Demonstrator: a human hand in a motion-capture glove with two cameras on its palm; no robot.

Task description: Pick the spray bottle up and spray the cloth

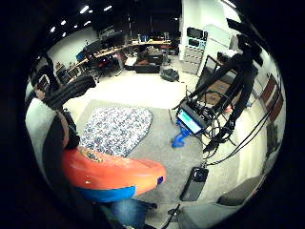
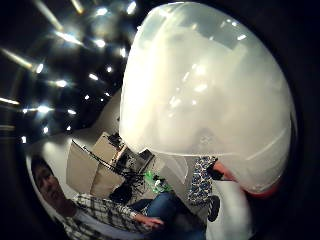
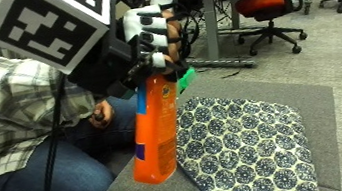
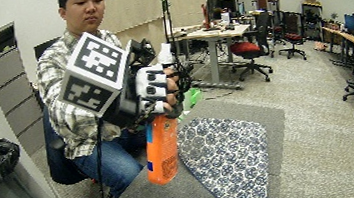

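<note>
On the grey desk (image 3: 333,98), tall orange spray bottle (image 3: 155,133) with green nozzle, upright beside blue-patterned cloth (image 3: 246,150) near desk's edge, neck grasped by gloved right hand (image 3: 149,33).

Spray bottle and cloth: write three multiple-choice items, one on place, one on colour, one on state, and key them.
1. Where does the cloth lie?
A. Flat on the grey table
B. Draped over the person's knee
C. On the floor under a chair

2. What colour is the body of the bottle?
A. White
B. Orange
C. Purple

3. What is the gloved right hand doing?
A. Lying flat on the cloth
B. Hanging idle away from the bottle
C. Gripping the bottle at its top

Key: 1 A, both outside views show the patterned cloth spread on the table beside the bottle. 2 B, the body is orange with a blue stripe. 3 C, the fingers curl round the bottle's neck by the green trigger, the bottle upright.
</note>
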